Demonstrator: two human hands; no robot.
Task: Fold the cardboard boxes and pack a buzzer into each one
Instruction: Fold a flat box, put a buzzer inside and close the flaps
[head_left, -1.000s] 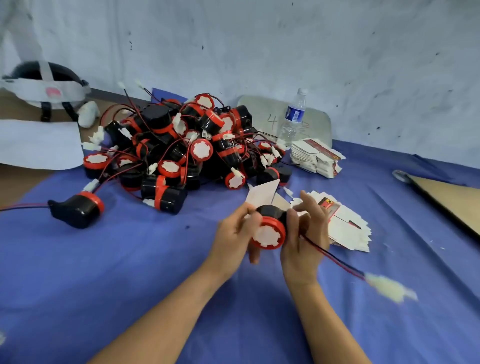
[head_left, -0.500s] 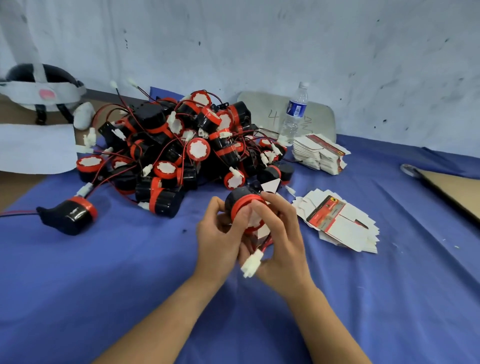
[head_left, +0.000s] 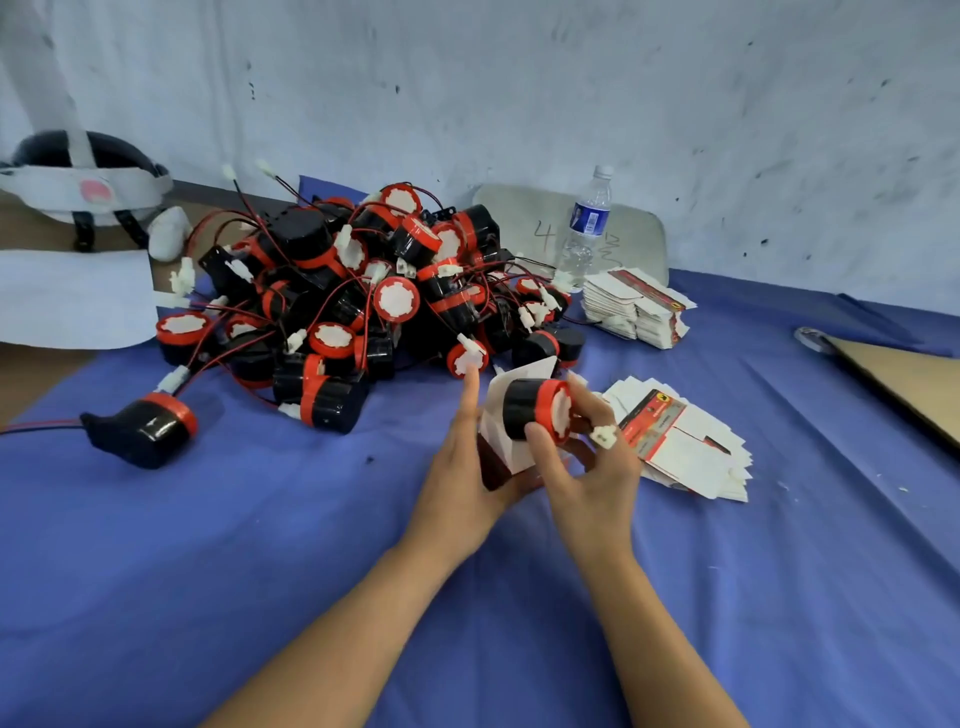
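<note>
My right hand (head_left: 587, 467) grips a black buzzer with a red ring (head_left: 535, 410) by its sides, its white face turned right. The buzzer's black end sits at the open mouth of a small folded cardboard box (head_left: 501, 441), white inside and dark red outside, with its top flap up. My left hand (head_left: 462, 467) holds that box from the left and below, index finger pointing up. A white connector (head_left: 603, 435) on the buzzer's wire lies against my right fingers.
A big heap of buzzers with red wires (head_left: 353, 306) lies behind my hands. One lone buzzer (head_left: 143, 431) sits at the left. Flat box blanks (head_left: 685, 441) lie right of my hands, a stack of blanks (head_left: 636, 306) and a water bottle (head_left: 584, 223) farther back. Brown cardboard (head_left: 909, 384) lies at the right edge.
The buzzer was turned from facing me to facing right and brought to the box's open mouth. The loose wire with its connector was gathered into my right hand.
</note>
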